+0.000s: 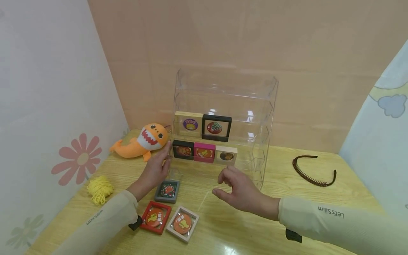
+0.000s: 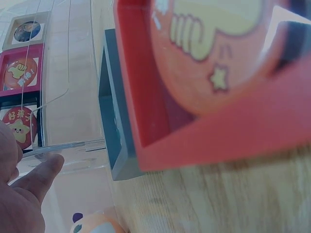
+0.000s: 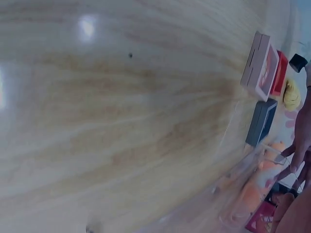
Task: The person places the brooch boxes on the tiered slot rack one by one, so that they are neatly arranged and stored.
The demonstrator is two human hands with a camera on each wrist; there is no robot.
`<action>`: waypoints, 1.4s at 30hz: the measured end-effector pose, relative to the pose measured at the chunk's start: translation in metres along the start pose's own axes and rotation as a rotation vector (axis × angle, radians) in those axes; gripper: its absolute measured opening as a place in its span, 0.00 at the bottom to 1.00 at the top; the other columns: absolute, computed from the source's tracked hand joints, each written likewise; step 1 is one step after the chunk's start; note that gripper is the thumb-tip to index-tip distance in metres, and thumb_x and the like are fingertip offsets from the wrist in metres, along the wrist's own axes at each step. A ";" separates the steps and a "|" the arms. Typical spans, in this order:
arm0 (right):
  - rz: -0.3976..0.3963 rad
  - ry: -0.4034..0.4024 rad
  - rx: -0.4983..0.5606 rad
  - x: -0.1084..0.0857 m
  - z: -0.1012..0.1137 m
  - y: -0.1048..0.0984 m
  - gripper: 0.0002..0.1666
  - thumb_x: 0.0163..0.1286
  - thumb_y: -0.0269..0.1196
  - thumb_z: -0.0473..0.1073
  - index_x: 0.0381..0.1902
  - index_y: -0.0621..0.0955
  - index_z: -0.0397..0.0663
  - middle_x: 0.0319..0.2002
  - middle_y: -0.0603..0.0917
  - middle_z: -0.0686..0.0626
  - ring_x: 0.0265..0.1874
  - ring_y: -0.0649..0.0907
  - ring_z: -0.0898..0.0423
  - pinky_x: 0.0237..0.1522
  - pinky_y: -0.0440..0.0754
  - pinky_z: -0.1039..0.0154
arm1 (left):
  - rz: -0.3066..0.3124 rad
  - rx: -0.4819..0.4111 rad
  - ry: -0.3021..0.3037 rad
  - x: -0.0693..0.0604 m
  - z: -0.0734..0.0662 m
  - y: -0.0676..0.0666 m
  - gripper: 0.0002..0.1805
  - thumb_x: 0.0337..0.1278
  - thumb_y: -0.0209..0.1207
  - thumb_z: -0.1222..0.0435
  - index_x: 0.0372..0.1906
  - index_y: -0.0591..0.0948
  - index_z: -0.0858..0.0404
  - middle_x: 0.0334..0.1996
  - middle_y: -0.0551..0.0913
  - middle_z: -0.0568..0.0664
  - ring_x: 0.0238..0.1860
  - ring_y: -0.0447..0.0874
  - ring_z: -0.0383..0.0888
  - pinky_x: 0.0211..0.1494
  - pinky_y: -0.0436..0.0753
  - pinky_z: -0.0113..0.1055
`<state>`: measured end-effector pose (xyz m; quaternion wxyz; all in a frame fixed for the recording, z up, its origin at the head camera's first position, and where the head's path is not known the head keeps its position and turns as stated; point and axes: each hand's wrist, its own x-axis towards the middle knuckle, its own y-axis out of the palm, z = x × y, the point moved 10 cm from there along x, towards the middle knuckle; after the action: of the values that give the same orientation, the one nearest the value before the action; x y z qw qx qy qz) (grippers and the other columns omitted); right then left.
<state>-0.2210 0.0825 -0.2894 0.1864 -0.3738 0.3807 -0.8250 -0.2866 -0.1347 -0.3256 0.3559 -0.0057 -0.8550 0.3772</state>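
Observation:
A clear acrylic display rack (image 1: 220,95) stands near the back wall. On its middle tier sit a pale yellow frame (image 1: 188,124) and a black frame (image 1: 216,128). One tier lower, another black frame (image 1: 183,150), a magenta frame (image 1: 204,153) and a cream frame (image 1: 226,156) stand side by side. My left hand (image 1: 155,168) touches the rack's left side with extended fingers. In front of the lower tier hovers my right hand (image 1: 239,189), holding nothing, its fingers loosely bent and thumb apart. A grey frame (image 1: 167,191), a red frame (image 1: 156,217) and a pale pink frame (image 1: 183,224) lie on the table.
An orange shark plush (image 1: 143,141) sits left of the rack. Yellow yarn (image 1: 100,189) lies at the table's left edge. A dark brown headband (image 1: 310,176) rests on the right side. Printed curtains hang at both sides.

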 end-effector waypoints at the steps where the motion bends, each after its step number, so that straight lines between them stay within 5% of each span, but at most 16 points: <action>1: 0.009 0.013 0.019 -0.002 0.000 0.004 0.16 0.55 0.72 0.43 0.31 0.74 0.55 0.28 0.67 0.61 0.26 0.69 0.60 0.25 0.71 0.68 | 0.002 0.000 -0.001 0.000 0.000 0.000 0.36 0.60 0.55 0.78 0.72 0.56 0.69 0.66 0.64 0.63 0.46 0.82 0.54 0.48 0.80 0.46; 7: 0.106 0.094 0.119 -0.012 -0.003 0.030 0.15 0.57 0.71 0.45 0.33 0.73 0.57 0.30 0.68 0.60 0.29 0.71 0.58 0.30 0.74 0.66 | -0.003 0.002 0.011 -0.001 -0.001 0.000 0.36 0.60 0.55 0.78 0.72 0.56 0.69 0.66 0.64 0.62 0.46 0.82 0.54 0.49 0.79 0.46; 16: 0.392 0.208 0.195 -0.032 -0.001 0.074 0.24 0.58 0.68 0.57 0.43 0.74 0.49 0.40 0.72 0.54 0.41 0.76 0.53 0.41 0.77 0.63 | 0.006 0.002 -0.007 0.000 0.000 0.000 0.35 0.61 0.54 0.77 0.72 0.56 0.69 0.67 0.63 0.62 0.47 0.81 0.54 0.46 0.81 0.45; 22: 0.506 0.193 0.094 -0.040 0.006 0.095 0.37 0.55 0.67 0.64 0.53 0.73 0.45 0.47 0.74 0.53 0.46 0.75 0.57 0.43 0.78 0.64 | -0.001 0.001 -0.010 0.000 0.001 0.000 0.35 0.61 0.54 0.77 0.72 0.57 0.69 0.67 0.63 0.62 0.46 0.82 0.54 0.48 0.80 0.45; 28: 0.570 0.260 -0.043 -0.042 0.009 0.109 0.47 0.52 0.66 0.70 0.60 0.71 0.45 0.54 0.76 0.49 0.53 0.75 0.54 0.46 0.79 0.57 | -0.025 0.007 0.027 -0.001 -0.003 -0.001 0.35 0.59 0.55 0.78 0.71 0.57 0.72 0.66 0.62 0.64 0.44 0.83 0.53 0.43 0.82 0.45; 35: 0.558 0.234 -0.197 -0.036 0.016 0.114 0.48 0.52 0.61 0.75 0.57 0.75 0.44 0.44 0.81 0.51 0.39 0.77 0.59 0.30 0.78 0.62 | -0.028 0.006 0.030 -0.001 -0.006 -0.001 0.35 0.59 0.55 0.78 0.71 0.57 0.72 0.65 0.64 0.64 0.44 0.83 0.54 0.42 0.82 0.45; 42: 0.582 0.229 -0.295 -0.030 0.017 0.121 0.47 0.51 0.56 0.79 0.50 0.79 0.46 0.37 0.80 0.54 0.35 0.76 0.60 0.24 0.75 0.64 | -0.010 0.012 0.014 -0.001 -0.003 -0.001 0.34 0.61 0.54 0.77 0.71 0.56 0.71 0.65 0.64 0.63 0.45 0.83 0.53 0.44 0.81 0.45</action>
<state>-0.1860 0.0140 -0.3893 0.3139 -0.1777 0.6051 -0.7097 -0.2838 -0.1333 -0.3239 0.3639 -0.0019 -0.8501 0.3806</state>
